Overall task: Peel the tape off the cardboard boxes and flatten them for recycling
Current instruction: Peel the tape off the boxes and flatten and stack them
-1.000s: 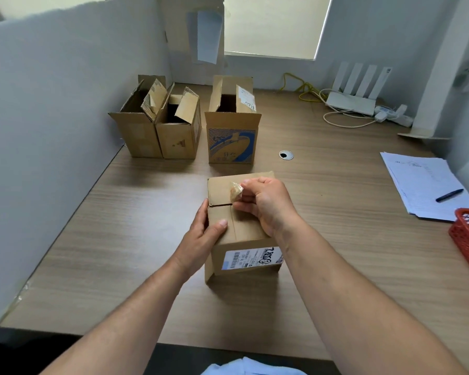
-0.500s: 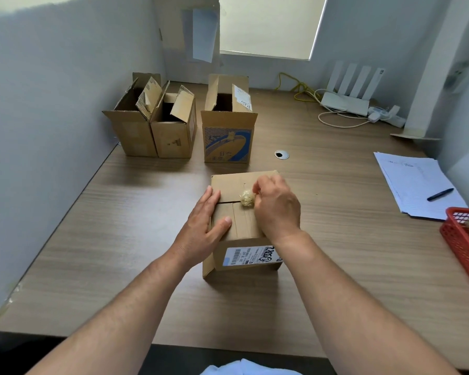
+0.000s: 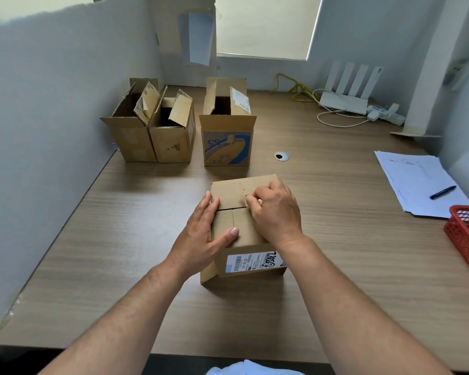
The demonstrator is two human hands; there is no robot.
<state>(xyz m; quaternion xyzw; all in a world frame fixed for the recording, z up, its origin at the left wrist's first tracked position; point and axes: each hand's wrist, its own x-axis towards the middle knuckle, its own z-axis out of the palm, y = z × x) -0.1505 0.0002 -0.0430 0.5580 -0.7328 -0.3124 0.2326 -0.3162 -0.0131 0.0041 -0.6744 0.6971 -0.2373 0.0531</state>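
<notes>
Pinching down at the seam, the right hand has its fingers curled tight on a small pale scrap of tape atop the closed cardboard box. Left hand lies flat against the box's left side, fingers straight, thumb pressed across the top. That box stands mid-desk, shipping label facing near. Far left, two open boxes stand touching, a blue-printed open box just beside them. Over on the right: papers with a pen, and a red basket at the edge.
</notes>
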